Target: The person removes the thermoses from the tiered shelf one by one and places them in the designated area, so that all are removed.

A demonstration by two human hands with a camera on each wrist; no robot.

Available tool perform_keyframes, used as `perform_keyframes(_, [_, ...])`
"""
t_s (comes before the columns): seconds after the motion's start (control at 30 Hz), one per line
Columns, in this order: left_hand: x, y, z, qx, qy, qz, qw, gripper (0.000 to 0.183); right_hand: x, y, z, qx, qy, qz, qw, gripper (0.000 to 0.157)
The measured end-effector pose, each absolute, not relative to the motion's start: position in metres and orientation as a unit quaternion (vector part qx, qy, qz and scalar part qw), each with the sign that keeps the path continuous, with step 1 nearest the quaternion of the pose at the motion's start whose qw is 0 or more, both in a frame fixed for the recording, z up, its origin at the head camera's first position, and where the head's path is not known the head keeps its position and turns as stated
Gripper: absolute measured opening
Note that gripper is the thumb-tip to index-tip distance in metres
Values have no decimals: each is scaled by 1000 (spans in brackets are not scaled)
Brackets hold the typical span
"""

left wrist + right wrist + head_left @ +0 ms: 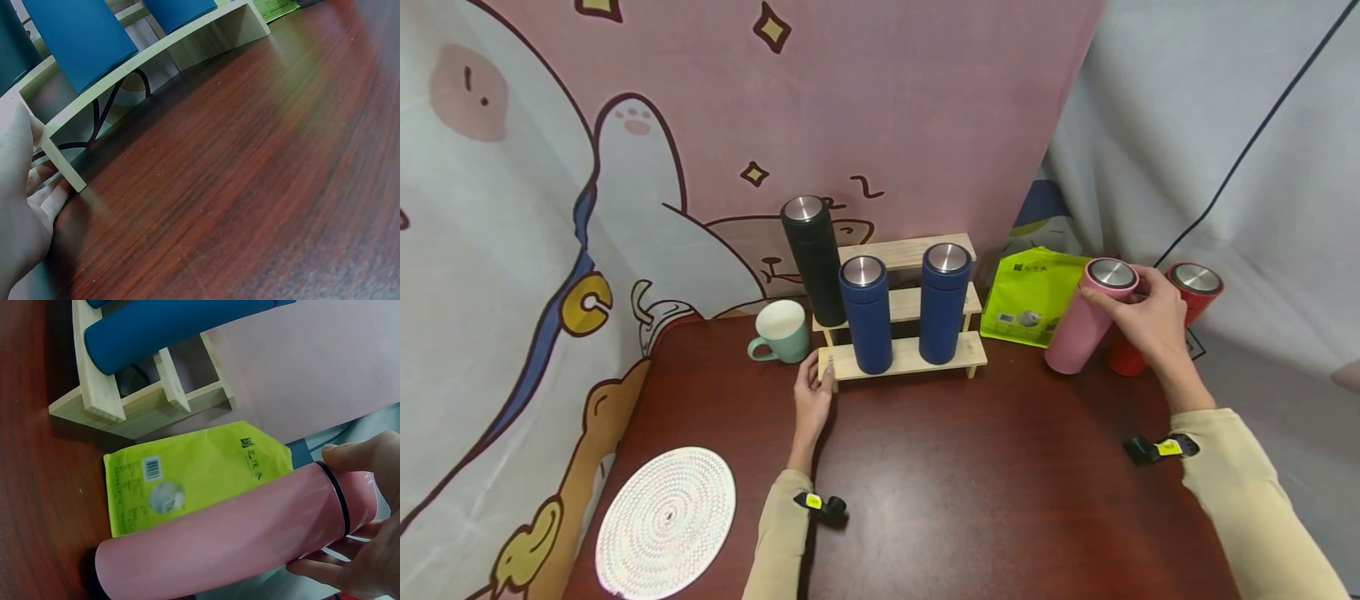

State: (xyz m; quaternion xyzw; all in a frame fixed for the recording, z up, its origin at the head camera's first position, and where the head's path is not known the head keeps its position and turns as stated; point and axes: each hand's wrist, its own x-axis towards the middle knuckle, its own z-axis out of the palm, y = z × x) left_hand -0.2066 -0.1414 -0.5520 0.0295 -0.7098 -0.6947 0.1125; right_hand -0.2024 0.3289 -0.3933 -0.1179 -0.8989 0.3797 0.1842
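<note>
My right hand [1156, 325] grips a pink thermos bottle [1078, 329] around its upper part, by the steel-topped lid. The bottle tilts slightly; whether its base touches the table I cannot tell. My left hand [811, 396] holds the left end of a stepped wooden rack [906, 357], thumb on the front step, as the left wrist view also shows. Two blue thermos bottles [867, 325] stand on that front step. A taller dark thermos bottle [816, 271] stands on the step behind, at the left. Partly hidden behind my right hand is a red thermos bottle [1126, 357].
A bright green pouch [1033, 296] leans between the rack and the pink bottle. Left of the rack stands a mint mug [786, 333]. A round woven mat [666, 525] lies at the front left of the brown table [970, 483]. Printed cloth [910, 125] hangs behind.
</note>
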Motion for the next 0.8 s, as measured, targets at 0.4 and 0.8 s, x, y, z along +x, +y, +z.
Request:
perform_keyframes(0.4, [-206,-142,-552,29,-713,-692,111,50,-204,336,-408,-142,-899,376,174,79])
perform_keyframes(0.8, [-207,-143,-553,20,-713,-690,119,50,-201,340,-407,-129,-911,349,177,83])
